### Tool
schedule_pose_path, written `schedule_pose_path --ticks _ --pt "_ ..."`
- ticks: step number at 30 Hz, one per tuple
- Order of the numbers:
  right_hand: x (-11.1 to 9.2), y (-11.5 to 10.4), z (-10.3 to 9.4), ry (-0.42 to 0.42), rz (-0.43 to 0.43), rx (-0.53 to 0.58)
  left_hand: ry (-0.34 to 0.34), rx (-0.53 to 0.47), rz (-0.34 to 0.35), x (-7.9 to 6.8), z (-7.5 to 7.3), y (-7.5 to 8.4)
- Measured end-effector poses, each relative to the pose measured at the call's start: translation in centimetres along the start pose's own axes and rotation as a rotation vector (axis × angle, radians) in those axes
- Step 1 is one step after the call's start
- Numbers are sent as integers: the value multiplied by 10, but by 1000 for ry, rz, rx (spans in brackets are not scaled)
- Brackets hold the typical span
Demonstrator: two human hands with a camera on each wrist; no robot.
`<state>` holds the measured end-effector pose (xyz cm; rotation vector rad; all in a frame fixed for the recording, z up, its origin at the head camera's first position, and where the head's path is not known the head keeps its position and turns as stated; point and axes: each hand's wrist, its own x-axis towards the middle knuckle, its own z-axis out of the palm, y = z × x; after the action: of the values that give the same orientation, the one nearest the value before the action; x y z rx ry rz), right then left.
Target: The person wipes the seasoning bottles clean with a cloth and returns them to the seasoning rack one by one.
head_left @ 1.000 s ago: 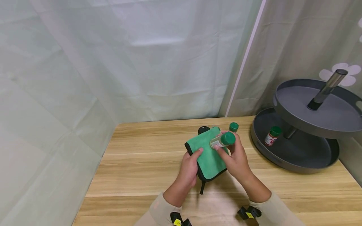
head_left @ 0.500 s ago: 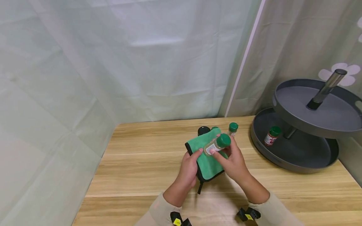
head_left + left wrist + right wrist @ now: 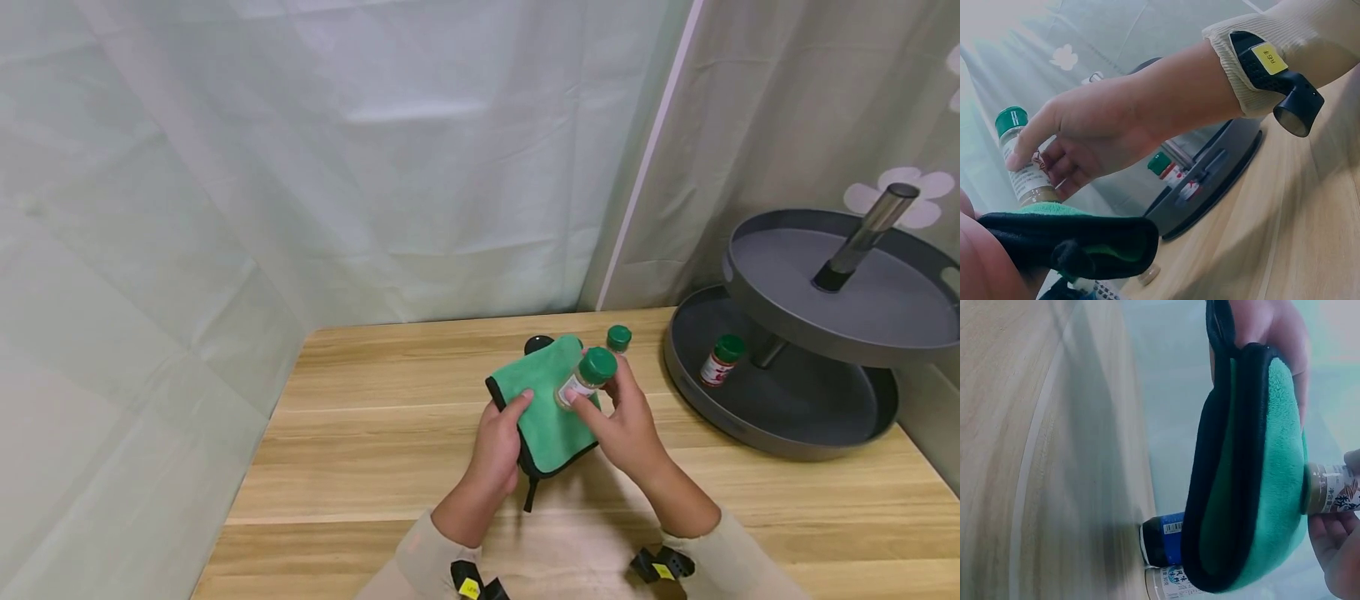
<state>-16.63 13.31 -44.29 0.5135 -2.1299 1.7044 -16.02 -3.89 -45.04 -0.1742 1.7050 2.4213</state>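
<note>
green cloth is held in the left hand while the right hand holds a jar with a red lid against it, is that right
Not quite: the lid is green, not red, as the head view shows. The rest stands: the left hand holds the green cloth, and the right hand holds the jar against it.

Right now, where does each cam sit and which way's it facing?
Head: head-worn, facing forward and down at the table; left hand, right hand and both sleeves show.
Left wrist: on that wrist, facing past the cloth to the right hand; part of the left hand shows.
Right wrist: on that wrist, facing the cloth side-on; parts of both hands show.
Shared: both wrist views show cloth and held jar.
</note>
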Motion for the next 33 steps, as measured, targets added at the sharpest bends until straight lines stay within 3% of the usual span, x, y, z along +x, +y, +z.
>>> schedule_pose_path --ticks 10,19,26,33 --pt "0 2 4 37 -15 30 -28 22 -14 -2 0 0" --pt "-3 1 7 11 25 60 -52 13 -17 -2 -1 0" --pt "-1 0 1 7 46 55 -82 28 -13 0 0 -2" --pt "1 2 -9 48 34 34 -68 57 -13 2 -2 -1"
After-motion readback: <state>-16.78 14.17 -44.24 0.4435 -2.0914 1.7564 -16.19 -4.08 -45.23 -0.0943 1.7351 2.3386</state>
